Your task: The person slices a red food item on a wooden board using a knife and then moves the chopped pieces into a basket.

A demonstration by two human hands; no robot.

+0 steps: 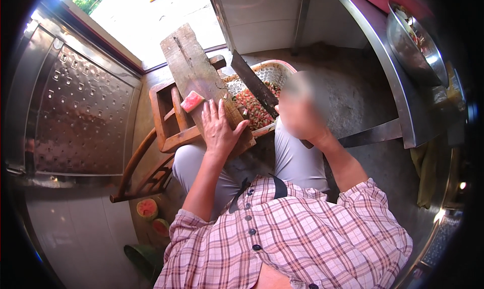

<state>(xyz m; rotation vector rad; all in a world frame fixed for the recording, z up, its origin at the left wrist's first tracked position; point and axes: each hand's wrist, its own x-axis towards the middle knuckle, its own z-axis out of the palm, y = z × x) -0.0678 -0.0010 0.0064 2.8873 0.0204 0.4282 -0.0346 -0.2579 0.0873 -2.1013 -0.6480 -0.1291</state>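
Observation:
A thick, worn wooden board (185,60) lies slanted across an overturned wooden chair (181,141). My left hand (219,132) rests palm down on the board's near part, thumb spread. Just beyond its fingertips sits a chunk of red watermelon (193,101) with a pale edge. A large dark-bladed knife (254,85) is in my right hand (304,113), which is blurred. The blade points up and left, over a white plastic basket (281,65). Many small red and pale-green diced pieces (257,109) lie in the basket.
Cut watermelon halves (147,209) are on the floor at lower left, by a dark green container (141,258). An embossed metal door (83,111) stands left. At right, a metal table (404,96) bears a steel bowl (419,49) with scraps.

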